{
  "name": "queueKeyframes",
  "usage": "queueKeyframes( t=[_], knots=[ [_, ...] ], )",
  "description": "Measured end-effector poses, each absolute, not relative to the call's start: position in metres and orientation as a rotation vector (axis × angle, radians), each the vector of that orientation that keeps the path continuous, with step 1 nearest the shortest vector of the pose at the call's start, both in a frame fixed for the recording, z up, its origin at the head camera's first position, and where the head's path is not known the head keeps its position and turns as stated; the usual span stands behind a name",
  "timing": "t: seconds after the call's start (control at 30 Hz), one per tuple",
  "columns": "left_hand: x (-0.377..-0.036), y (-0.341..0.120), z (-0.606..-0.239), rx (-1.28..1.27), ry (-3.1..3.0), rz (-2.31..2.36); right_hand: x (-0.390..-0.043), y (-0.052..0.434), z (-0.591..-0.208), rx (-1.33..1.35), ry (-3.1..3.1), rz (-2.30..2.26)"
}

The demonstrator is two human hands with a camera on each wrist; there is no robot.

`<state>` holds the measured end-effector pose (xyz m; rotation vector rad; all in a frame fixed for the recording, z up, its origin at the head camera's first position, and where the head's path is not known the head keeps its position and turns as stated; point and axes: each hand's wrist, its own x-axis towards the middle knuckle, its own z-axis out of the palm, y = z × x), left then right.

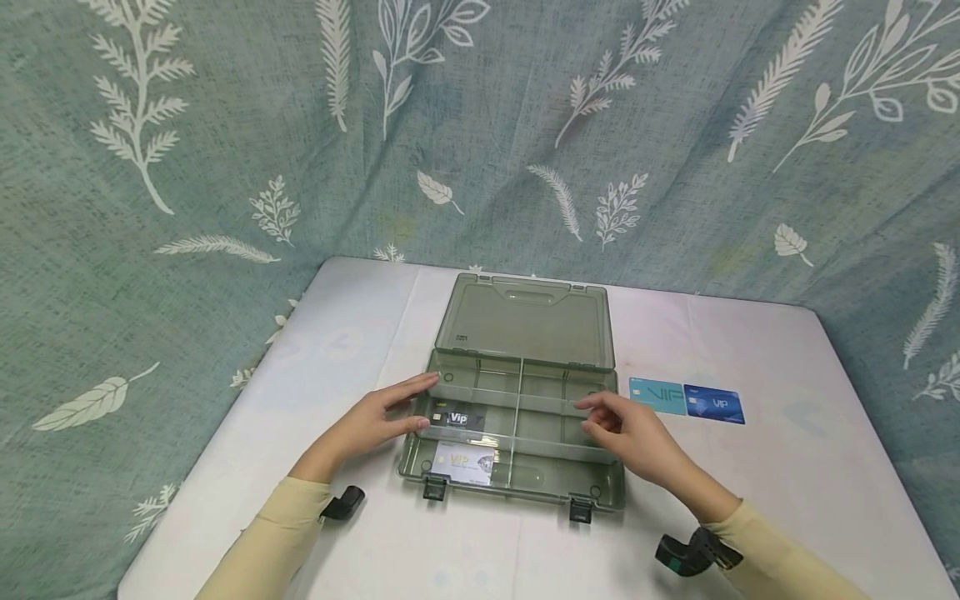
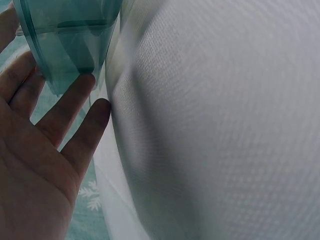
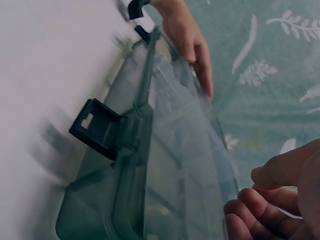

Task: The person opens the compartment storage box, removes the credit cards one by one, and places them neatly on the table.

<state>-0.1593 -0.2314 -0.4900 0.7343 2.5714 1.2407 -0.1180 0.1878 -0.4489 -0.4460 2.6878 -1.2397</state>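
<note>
A translucent grey-green divided box (image 1: 512,492) lies with its lid (image 1: 525,321) folded back. A dark Vip card (image 1: 457,419) sits in its middle left compartment, and a white VIP card (image 1: 463,463) in the front left one. My left hand (image 1: 375,421) is at the box's left side, fingers spread; in the left wrist view its fingertips (image 2: 87,80) touch the box wall. Over the right compartments hovers my right hand (image 1: 633,433), fingers loosely bent. Nothing shows between thumb and fingers (image 3: 252,200) in the right wrist view.
On the white-covered table (image 1: 352,342), right of the box, lie a teal VIP card (image 1: 657,396) and a blue VIP card (image 1: 714,404), side by side. Two black latches (image 1: 581,510) stick out at the box's front. A leaf-patterned green cloth (image 1: 480,167) hangs behind the table.
</note>
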Motion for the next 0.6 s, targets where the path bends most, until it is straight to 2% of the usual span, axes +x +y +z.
queueKeyframes(
  t=[0.6],
  knots=[
    [-0.159, -0.231, -0.489, 0.722, 2.562, 1.234, -0.126, 0.145, -0.446, -0.619, 2.607, -1.246]
  ],
)
